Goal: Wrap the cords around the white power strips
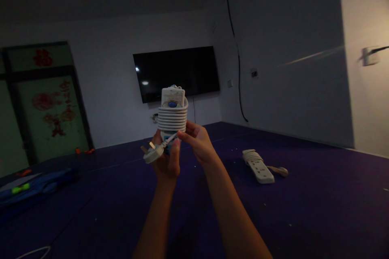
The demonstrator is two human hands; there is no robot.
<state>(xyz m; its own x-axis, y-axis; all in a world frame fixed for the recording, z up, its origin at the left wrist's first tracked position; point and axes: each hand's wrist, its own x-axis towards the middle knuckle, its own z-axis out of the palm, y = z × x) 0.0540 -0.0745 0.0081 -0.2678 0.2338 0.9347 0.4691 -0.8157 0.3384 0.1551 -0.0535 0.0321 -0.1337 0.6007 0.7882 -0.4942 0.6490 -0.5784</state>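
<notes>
A white power strip (173,96) with a blue button is held upright in front of me. Its white cord (172,119) is wound round it in several tight turns. My left hand (166,164) wraps the lower end, thumb in front. My right hand (199,141) pinches the cord's loose end at the strip's right side, near the lowest turns. From there the end runs down left to a plug (153,153) with metal prongs, hanging in front of my left hand. Part of the strip's lower face is hidden by my fingers and the cord.
On the dark purple surface (291,214), a second power strip (260,171) with wound cord lies to the right. Blue cloth (45,184) with a yellow-green item (20,188) is at left. A television (179,73) hangs on the far wall.
</notes>
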